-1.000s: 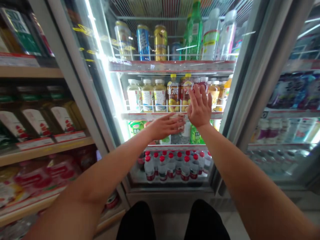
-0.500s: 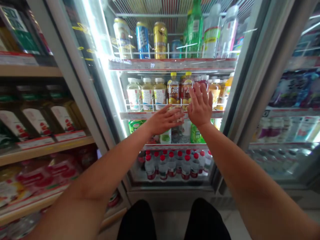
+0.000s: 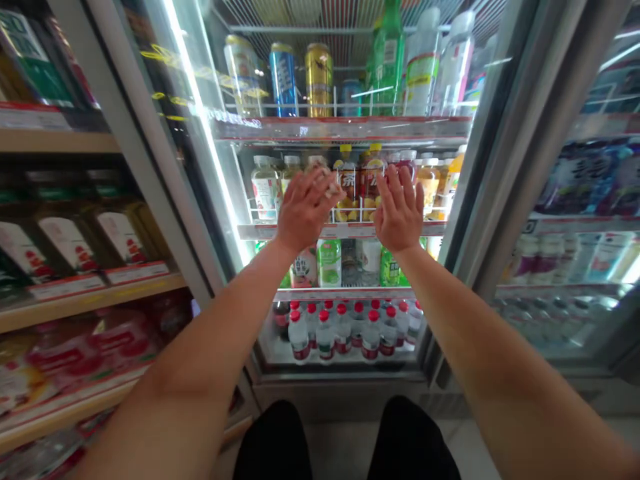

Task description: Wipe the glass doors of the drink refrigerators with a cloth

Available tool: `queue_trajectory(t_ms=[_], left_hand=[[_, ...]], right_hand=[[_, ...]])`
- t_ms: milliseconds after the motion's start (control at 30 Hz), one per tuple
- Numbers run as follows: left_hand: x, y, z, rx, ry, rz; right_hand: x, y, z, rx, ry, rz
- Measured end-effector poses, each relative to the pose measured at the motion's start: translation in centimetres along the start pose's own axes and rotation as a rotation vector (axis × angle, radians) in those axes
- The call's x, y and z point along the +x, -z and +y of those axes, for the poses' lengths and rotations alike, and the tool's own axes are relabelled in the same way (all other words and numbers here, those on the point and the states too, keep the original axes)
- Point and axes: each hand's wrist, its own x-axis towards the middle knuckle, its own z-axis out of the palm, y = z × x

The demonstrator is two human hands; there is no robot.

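The glass door [image 3: 353, 152] of a lit drinks cooler stands in front of me. My left hand [image 3: 304, 207] is at the glass, its fingers bent over a small crumpled cloth [image 3: 327, 181], pale and mottled; part of it is hidden under the fingers. To the right, my right hand [image 3: 400, 210] lies flat toward the glass with fingers stretched, holding nothing. Behind the door, between the hands, show bottles of brown tea [image 3: 347, 177] with yellow caps. A green and white carton [image 3: 329, 261] shows below the left hand.
Cans [image 3: 319, 77] and a green bottle [image 3: 389, 63] stand on the upper shelf. Red-capped water bottles [image 3: 325, 333] fill the bottom. A wooden shelf [image 3: 95, 297] with bottles is on the left. Metal door frames [image 3: 505, 153] run up the right, beside another cooler.
My left hand has moved up and to the left across the glass, with the cloth under its fingers. My right hand has stayed nearly in place.
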Motion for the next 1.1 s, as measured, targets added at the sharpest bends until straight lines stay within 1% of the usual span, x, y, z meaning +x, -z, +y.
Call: queue_trajectory(t_ms=[33,67,100,133,233,267,300,333,367,433,467,500,533,567,600,667,700,733,767,800,867,933,967,1000,1033,1100], left_hand=[[0.2,0.0,-0.2,0.015,0.094,0.029],[0.2,-0.1,0.0,0.007,0.133,0.038],[0.0,-0.2,0.6,-0.018,0.108,0.023],[-0.4,-0.4,1.5,-0.053,0.006,-0.014],[-1.8,-1.0,3.8,-0.146,-0.468,-0.142],[-2.0,-1.0,4.0,-0.153,-0.571,-0.172],[-1.8,-0.9,3.7,-0.140,-0.601,-0.187],[-1.3,-0.7,3.1,-0.115,-0.555,-0.185],[-0.6,-0.5,2.3,-0.084,-0.451,-0.170],[0.8,0.1,0.7,-0.022,-0.172,-0.100],[1.3,0.2,0.3,-0.004,-0.031,-0.057],[1.5,0.3,0.3,-0.001,0.080,-0.024],[1.3,0.3,0.6,-0.012,0.134,-0.010],[0.8,0.2,1.3,-0.031,0.116,-0.026],[0.2,0.0,2.0,-0.055,0.023,-0.067],[-1.3,-0.4,3.3,-0.072,-0.267,-0.158],[-1.7,-0.5,3.4,-0.053,-0.385,-0.181],[-1.9,-0.5,3.2,-0.018,-0.442,-0.182],[-1.7,-0.5,2.6,0.020,-0.425,-0.162],[-1.3,-0.4,1.7,0.052,-0.348,-0.116],[-0.2,-0.3,0.2,0.072,-0.127,0.001],[0.3,-0.4,-0.2,0.042,0.049,0.078],[0.1,-0.6,0.3,0.018,0.079,0.081],[-0.5,-0.8,1.1,-0.021,0.043,0.048],[-1.2,-1.0,2.2,-0.070,-0.052,-0.012],[-2.8,-1.3,4.2,-0.181,-0.334,-0.135]], right_hand=[[0.0,0.0,0.0,-0.005,0.001,0.004],[0.0,0.0,0.0,-0.008,0.001,0.006],[0.0,0.0,-0.1,-0.009,0.000,0.008],[0.0,0.0,-0.1,-0.008,-0.001,0.009],[0.0,0.0,0.0,-0.004,-0.004,0.005],[0.0,-0.1,0.0,-0.004,-0.006,0.003],[-0.1,-0.1,0.0,-0.004,-0.006,0.003],[-0.1,-0.2,0.1,-0.005,-0.003,0.004],[-0.1,-0.3,0.2,-0.006,0.002,0.009],[-0.2,-0.4,0.3,-0.011,0.020,0.028],[-0.2,-0.4,0.3,-0.013,0.028,0.040],[-0.2,-0.4,0.3,-0.012,0.032,0.050],[-0.2,-0.4,0.3,-0.009,0.032,0.054],[-0.2,-0.4,0.2,-0.004,0.027,0.053],[-0.2,-0.3,0.2,0.003,0.020,0.046],[-0.2,-0.2,0.1,0.014,0.003,0.025],[-0.1,-0.2,0.0,0.016,-0.001,0.015],[-0.1,-0.1,0.0,0.015,-0.003,0.010],[-0.1,-0.1,0.0,0.012,-0.003,0.008],[-0.1,-0.1,0.0,0.008,-0.002,0.009],[-0.1,-0.1,0.0,0.000,0.001,0.008],[-0.1,-0.1,0.0,0.000,-0.003,0.000],[-0.1,-0.1,0.0,0.004,-0.005,-0.006],[-0.1,-0.1,0.0,0.009,-0.008,-0.012],[-0.1,0.0,0.0,0.013,-0.011,-0.015],[-0.1,0.0,0.0,0.011,-0.011,-0.016]])
